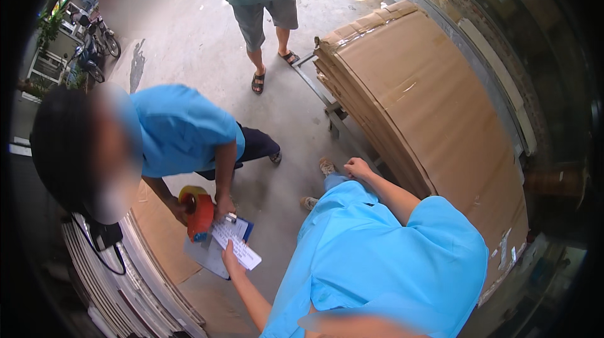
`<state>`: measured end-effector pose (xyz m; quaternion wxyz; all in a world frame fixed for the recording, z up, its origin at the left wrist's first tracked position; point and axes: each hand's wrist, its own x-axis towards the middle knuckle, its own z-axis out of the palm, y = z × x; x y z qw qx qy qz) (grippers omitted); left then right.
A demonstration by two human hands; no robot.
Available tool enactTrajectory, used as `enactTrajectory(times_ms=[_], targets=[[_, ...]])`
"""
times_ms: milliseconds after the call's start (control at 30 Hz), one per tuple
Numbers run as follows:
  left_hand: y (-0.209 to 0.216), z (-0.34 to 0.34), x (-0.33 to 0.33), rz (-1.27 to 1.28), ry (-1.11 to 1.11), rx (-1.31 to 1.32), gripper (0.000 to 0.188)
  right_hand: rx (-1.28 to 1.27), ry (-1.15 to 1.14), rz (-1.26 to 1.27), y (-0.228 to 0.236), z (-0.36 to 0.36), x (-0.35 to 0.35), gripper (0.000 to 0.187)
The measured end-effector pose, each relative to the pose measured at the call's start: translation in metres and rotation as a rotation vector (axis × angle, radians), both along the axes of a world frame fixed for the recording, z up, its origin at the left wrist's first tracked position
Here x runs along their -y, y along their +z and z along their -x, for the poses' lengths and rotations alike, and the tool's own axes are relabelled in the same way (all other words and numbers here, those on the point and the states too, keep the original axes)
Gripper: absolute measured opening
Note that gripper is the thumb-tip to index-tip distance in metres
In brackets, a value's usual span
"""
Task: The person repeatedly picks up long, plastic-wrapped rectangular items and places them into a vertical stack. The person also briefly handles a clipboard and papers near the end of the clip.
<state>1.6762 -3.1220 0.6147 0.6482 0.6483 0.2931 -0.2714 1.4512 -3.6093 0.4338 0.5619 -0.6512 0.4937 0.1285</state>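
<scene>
My left hand (233, 260) is closed on a white printed paper slip (242, 251), held over a clipboard (217, 262) with a metal clip and a blue edge. A co-worker in a blue shirt stands at the left. One of that person's hands (223, 206) is at the clipboard's upper end, and the other (179, 211) is at a red and yellow tape roll (199, 209). My right hand (357, 167) is loosely curled in front of my body, beside the cardboard stack, with nothing visible in it.
A tall stack of flat brown cardboard (428, 86) rests on a metal frame (321, 89) at the right. Pale stacked panels (129, 275) lie at the lower left. Another person in shorts (264, 17) stands farther off. Motorbikes (94, 45) are parked at the far left.
</scene>
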Motion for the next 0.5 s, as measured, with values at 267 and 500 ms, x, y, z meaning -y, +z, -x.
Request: enactTrajectory(times_ms=[267, 500], targets=[[-0.022, 0.003, -0.188, -0.895, 0.266, 0.292, 0.076, -0.269, 0.153, -0.086, -0.086, 0.008, 0.032, 0.035], [-0.023, 0.104, -0.195, -1.042, 0.312, -0.096, 0.073, -0.048, -0.201, -0.189, -0.077, -0.036, 0.082, 0.028]])
